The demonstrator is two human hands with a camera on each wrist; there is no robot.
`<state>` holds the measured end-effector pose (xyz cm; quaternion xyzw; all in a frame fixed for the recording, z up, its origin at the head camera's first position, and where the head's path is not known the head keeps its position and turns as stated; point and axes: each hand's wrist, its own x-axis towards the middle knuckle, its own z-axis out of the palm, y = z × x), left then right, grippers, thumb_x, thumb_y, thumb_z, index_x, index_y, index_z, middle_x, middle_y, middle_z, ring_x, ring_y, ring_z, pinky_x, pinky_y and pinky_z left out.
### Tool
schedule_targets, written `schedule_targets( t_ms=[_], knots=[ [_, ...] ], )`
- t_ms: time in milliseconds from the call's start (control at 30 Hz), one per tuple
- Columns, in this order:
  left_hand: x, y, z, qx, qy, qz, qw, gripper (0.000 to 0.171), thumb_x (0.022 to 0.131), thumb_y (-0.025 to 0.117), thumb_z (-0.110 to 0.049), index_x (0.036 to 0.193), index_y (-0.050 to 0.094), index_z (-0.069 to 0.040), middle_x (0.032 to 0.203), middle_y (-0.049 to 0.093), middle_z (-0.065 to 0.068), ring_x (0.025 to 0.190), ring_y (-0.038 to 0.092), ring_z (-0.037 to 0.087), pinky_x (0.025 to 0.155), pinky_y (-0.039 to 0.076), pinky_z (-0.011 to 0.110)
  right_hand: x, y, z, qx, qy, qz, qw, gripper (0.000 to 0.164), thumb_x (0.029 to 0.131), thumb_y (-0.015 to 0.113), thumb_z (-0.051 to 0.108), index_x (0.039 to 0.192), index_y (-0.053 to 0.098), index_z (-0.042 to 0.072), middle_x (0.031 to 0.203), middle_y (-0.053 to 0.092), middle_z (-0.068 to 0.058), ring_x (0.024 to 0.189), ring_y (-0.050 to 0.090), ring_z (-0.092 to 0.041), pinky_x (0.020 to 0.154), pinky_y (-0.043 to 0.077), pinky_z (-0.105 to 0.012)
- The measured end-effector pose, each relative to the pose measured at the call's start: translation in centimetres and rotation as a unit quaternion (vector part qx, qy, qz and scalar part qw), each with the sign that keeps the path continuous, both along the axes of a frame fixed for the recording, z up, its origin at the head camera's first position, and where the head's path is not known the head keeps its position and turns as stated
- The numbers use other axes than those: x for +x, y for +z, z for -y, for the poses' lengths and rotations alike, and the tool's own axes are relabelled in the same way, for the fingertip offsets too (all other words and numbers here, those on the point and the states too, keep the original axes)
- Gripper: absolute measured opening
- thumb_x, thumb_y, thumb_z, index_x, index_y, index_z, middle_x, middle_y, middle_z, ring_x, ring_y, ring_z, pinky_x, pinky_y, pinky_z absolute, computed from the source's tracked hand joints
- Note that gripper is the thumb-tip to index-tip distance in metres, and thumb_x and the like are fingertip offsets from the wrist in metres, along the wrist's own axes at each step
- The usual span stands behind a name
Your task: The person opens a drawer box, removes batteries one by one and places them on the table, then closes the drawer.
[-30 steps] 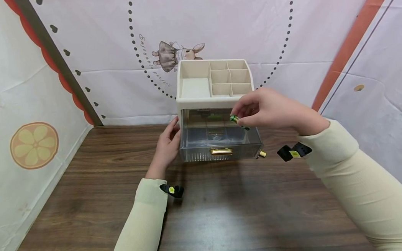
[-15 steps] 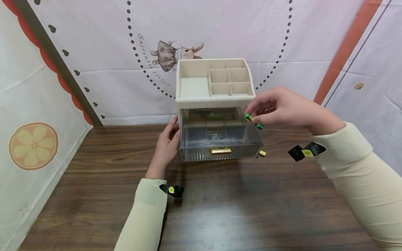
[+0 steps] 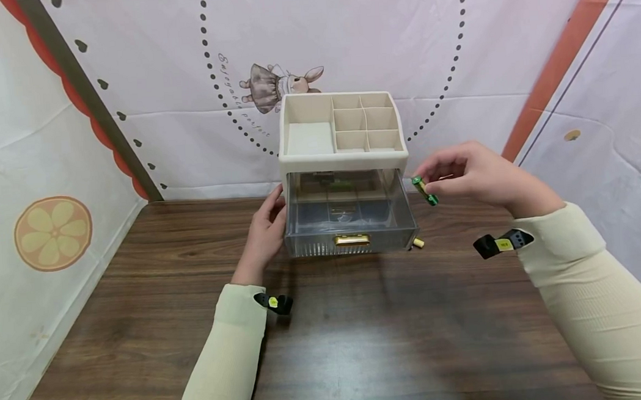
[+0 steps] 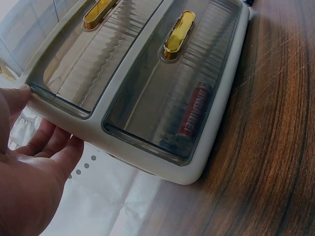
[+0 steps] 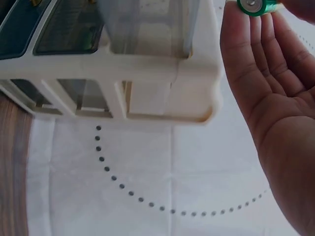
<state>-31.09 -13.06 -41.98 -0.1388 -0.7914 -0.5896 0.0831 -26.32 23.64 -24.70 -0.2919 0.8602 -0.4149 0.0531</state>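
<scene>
My right hand pinches a green-and-gold battery between thumb and fingertips, to the right of a cream drawer organizer. In the right wrist view, the green end of the battery shows its silver terminal. The organizer's clear grey top drawer is pulled out, its gold handle facing me. My left hand rests against the organizer's left side. In the left wrist view, its thumb lies at the front edge, and a red battery shows through the lowest drawer's front.
A small gold cylinder lies just right of the open drawer, partly hidden by it. The top tray has one large and several small compartments. Behind the brown wooden table hangs a printed white cloth.
My right hand has moved right with the battery, from over the open drawer to beside the organizer. My left hand and the drawer stay in place.
</scene>
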Motion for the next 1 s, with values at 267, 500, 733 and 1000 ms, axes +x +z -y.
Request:
schedule_targets(
  t_ms=[267,500,733,1000],
  knots=[
    [0.0,0.1,0.1,0.001,-0.004,0.001,1.0000,0.054,0.102,0.047,-0.034,0.152,0.030,-0.028,0.134,0.055,0.012,0.115,0.056,0.027,0.095,0.046,0.045,-0.8,-1.5,-1.4,-0.022,-0.012,0.001,1.000,0.019,0.088,0.067,0.001,0.107,0.068,-0.003,0.084,0.071,0.004,0.073,0.064,-0.010,0.065,0.054,-0.025],
    [1.0,1.6,-0.2,-0.006,-0.007,0.019,0.9998,0.053,0.104,0.045,-0.023,0.154,0.027,-0.018,0.137,0.052,0.018,0.119,0.053,0.032,0.098,0.044,0.047,-1.4,-3.2,-2.2,-0.009,-0.065,0.020,0.998,0.022,0.089,0.069,0.008,0.109,0.068,-0.002,0.086,0.071,0.005,0.075,0.064,-0.009,0.067,0.054,-0.027],
    [2.3,3.2,-0.6,-0.016,-0.008,0.018,0.9997,0.053,0.104,0.044,-0.019,0.154,0.027,-0.012,0.138,0.051,0.021,0.120,0.053,0.034,0.098,0.044,0.047,-2.3,-4.7,-3.0,0.005,-0.114,0.036,0.993,0.024,0.089,0.071,0.013,0.109,0.069,0.000,0.089,0.070,0.004,0.080,0.065,-0.011,0.070,0.054,-0.026],
    [2.2,3.2,-0.6,-0.008,-0.014,0.021,0.9996,0.053,0.104,0.045,-0.021,0.154,0.027,-0.013,0.137,0.051,0.022,0.120,0.053,0.035,0.097,0.045,0.048,-3.0,-6.4,-3.6,0.025,-0.139,0.058,0.988,0.024,0.089,0.071,0.014,0.109,0.068,0.001,0.089,0.069,0.001,0.081,0.063,-0.010,0.069,0.054,-0.026]
  ],
)
